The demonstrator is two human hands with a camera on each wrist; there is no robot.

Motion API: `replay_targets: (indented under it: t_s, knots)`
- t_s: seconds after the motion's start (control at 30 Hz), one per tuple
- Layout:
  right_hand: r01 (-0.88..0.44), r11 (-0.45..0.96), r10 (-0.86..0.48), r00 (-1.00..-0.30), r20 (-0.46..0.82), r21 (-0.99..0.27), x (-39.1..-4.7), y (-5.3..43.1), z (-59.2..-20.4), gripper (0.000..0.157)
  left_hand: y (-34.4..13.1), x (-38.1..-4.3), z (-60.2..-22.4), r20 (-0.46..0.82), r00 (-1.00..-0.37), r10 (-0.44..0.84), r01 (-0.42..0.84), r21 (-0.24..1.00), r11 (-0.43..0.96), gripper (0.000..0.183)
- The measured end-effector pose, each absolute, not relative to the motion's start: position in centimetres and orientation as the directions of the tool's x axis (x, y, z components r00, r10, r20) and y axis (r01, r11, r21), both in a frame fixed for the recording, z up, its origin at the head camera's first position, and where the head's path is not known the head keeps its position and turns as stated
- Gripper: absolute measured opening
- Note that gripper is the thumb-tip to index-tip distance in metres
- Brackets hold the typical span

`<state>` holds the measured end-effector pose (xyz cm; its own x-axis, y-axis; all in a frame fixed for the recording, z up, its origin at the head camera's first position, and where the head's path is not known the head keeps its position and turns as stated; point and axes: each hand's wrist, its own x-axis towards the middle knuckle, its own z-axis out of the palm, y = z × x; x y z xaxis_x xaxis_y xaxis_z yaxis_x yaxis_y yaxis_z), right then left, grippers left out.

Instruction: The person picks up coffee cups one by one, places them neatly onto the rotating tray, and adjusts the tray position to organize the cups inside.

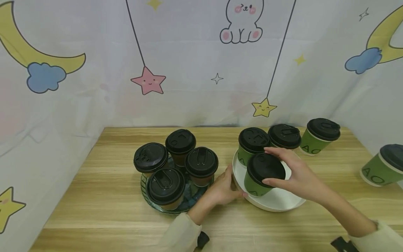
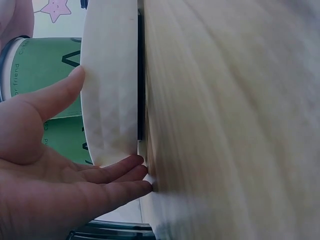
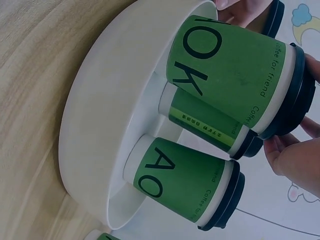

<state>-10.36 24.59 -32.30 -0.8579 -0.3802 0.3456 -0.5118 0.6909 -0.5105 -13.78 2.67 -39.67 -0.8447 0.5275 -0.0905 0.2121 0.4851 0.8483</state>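
My right hand (image 1: 296, 175) holds a green paper coffee cup (image 1: 256, 185) by its black lid, thumb and fingers on opposite sides. The cup stands upright within the near left part of a white round tray (image 1: 283, 203); lettering shows on its green sleeve in the right wrist view. Two more lidded green cups, a left one (image 3: 175, 180) and a right one (image 3: 205, 120) in the right wrist view, stand in the tray behind it. My left hand (image 1: 223, 189) touches the tray's left side, thumb (image 2: 65, 95) at the rim and nearly straight fingers low by the tabletop.
Left of the tray, a blue-green ribbed plate (image 1: 146, 196) bears several brown cups with black lids (image 1: 165, 185). On the right, one green cup (image 1: 315, 141) stands behind the tray and another (image 1: 377, 169) near the table's right edge. A printed curtain (image 1: 189, 70) hangs behind the wooden table (image 1: 94, 210).
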Motion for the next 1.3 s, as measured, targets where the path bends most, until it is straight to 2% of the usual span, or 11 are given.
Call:
replay_targets:
  t_s: [0.33, 0.9, 1.3]
  knots:
    - [-0.6, 0.641, -0.422, -0.796, 0.434, -0.479, -10.7, 23.7, -32.4, 0.076, 2.6, -13.7, -39.5, -0.101, -0.845, 0.526, 0.201, 0.85, 0.486, 0.096]
    - [-0.605, 0.628, -0.424, -0.793, 0.437, -0.489, -11.0, 23.1, -32.6, 0.076, 2.7, -13.5, -39.3, -0.146, -0.849, 0.507, 0.163, 0.842, 0.515, 0.102]
    - [-0.6, 0.62, -0.416, -0.798, 0.437, -0.505, -10.8, 23.6, -32.8, 0.078, 2.9, -13.5, -39.5, -0.121, -0.857, 0.501, 0.174, 0.846, 0.503, 0.103]
